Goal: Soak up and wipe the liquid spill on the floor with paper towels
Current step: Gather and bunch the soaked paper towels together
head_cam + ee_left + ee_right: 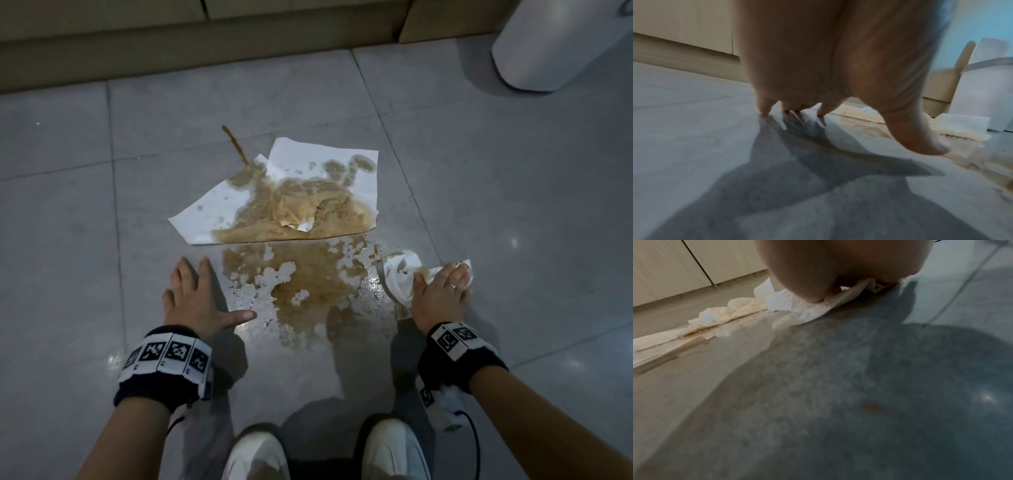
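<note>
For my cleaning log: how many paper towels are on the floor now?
2, perhaps more. A soaked flat paper towel, possibly two overlapping sheets, covers the spill's far part; a crumpled paper towel lies under the right hand.

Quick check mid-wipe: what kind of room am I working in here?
Probably a home kitchen floor: large grey glossy floor tiles, beige lower cabinet fronts with a recessed kickboard, and a white plastic bin beside them.

The scene is dimly lit from above. Small glints are seen on the glossy floor (479, 171), and dark shadows are cast beneath both arms. Both wrist views are blurred and edge-warped.
</note>
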